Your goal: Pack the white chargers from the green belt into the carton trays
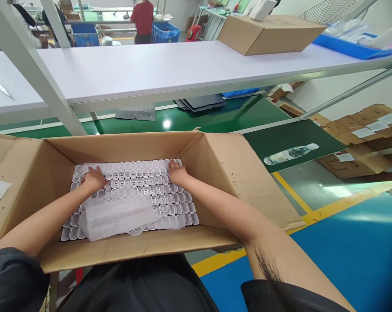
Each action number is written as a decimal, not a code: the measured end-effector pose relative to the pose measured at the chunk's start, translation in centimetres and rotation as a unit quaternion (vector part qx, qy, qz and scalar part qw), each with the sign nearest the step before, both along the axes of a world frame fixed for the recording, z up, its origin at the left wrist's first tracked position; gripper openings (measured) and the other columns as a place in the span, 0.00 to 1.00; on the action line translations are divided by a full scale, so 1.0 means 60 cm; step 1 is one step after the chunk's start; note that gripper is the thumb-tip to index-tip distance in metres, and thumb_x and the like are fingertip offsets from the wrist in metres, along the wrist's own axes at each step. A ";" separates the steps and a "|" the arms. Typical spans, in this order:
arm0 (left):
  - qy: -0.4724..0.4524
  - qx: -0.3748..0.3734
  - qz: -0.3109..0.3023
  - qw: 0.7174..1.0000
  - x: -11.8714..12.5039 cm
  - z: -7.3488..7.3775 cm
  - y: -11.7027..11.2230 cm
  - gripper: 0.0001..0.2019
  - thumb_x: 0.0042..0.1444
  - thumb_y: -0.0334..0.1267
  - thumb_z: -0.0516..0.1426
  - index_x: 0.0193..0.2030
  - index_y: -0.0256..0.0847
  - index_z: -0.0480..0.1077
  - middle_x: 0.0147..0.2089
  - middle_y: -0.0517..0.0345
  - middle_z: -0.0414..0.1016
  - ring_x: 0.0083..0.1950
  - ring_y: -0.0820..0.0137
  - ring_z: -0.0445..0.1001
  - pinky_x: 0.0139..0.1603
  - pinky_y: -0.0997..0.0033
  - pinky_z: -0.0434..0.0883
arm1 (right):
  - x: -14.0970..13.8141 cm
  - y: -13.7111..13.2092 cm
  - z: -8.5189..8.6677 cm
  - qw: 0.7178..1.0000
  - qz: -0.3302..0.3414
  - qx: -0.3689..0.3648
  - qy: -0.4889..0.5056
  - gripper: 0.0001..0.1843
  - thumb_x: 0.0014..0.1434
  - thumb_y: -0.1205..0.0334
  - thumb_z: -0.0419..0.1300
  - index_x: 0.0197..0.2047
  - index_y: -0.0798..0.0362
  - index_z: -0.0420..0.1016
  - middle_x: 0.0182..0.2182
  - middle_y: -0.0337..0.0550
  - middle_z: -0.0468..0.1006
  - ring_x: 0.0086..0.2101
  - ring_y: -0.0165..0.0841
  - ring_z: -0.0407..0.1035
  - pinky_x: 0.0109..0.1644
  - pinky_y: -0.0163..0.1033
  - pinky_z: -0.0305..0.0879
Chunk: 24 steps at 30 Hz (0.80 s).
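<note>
Rows of small white plastic cases (145, 182), like little open cups, fill the bottom of an open cardboard box (124, 143) in front of me. My left hand (94, 178) rests on the far left part of the rows, thumb and fingers apart. Over at the far right corner, my right hand (176, 172) touches the end cases with its fingers extended. Crumpled, translucent plastic bags (118, 216) lie over the near-left rows and hide some cases. Neither hand visibly lifts anything.
Behind the box runs a white shelf (134, 69), carrying a closed carton (273, 32) and a blue tray (354, 47). On the dark green surface lie a water bottle (291, 154) and dark flat sheets (202, 102). Stacked cartons (361, 160) stand right. A person in red (143, 19) is far off.
</note>
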<state>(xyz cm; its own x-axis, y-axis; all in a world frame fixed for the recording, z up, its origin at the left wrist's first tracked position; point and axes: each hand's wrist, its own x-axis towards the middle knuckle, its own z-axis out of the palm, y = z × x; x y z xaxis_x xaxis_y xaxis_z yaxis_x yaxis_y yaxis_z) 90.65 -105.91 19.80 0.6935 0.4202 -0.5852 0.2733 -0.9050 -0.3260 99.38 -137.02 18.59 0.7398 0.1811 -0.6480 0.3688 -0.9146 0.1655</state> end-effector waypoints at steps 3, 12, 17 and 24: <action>0.007 -0.007 -0.008 1.000 -0.001 0.001 -0.008 0.50 0.59 0.64 0.47 0.73 0.22 0.36 0.71 0.15 0.39 0.68 0.33 0.57 0.51 0.45 0.71 | -0.028 0.020 -0.012 1.000 0.010 0.019 0.017 0.47 0.56 0.71 0.59 0.74 0.60 0.40 0.71 0.61 0.38 0.67 0.51 0.43 0.64 0.57 0.59; 0.013 -0.018 0.013 1.000 -0.015 -0.006 -0.026 0.47 0.60 0.62 0.47 0.74 0.29 0.35 0.74 0.23 0.36 0.67 0.36 0.59 0.52 0.45 0.72 | -0.039 0.012 -0.025 1.000 -0.002 0.022 0.005 0.40 0.62 0.66 0.54 0.73 0.65 0.42 0.70 0.71 0.38 0.65 0.59 0.47 0.60 0.62 0.60; 0.009 -0.032 0.032 0.999 -0.016 -0.008 -0.021 0.49 0.59 0.64 0.48 0.74 0.34 0.32 0.75 0.28 0.30 0.68 0.35 0.57 0.52 0.45 0.72 | -0.037 0.014 -0.027 1.000 0.002 -0.005 0.008 0.40 0.63 0.64 0.56 0.74 0.58 0.42 0.70 0.68 0.42 0.65 0.59 0.50 0.59 0.62 0.62; 0.012 -0.045 0.031 0.998 -0.017 0.005 -0.027 0.49 0.59 0.64 0.49 0.74 0.38 0.30 0.74 0.22 0.34 0.67 0.33 0.59 0.51 0.44 0.72 | -0.026 0.019 0.004 0.999 0.015 -0.032 0.036 0.44 0.60 0.66 0.61 0.74 0.53 0.43 0.59 0.68 0.66 0.58 0.56 0.63 0.52 0.57 0.69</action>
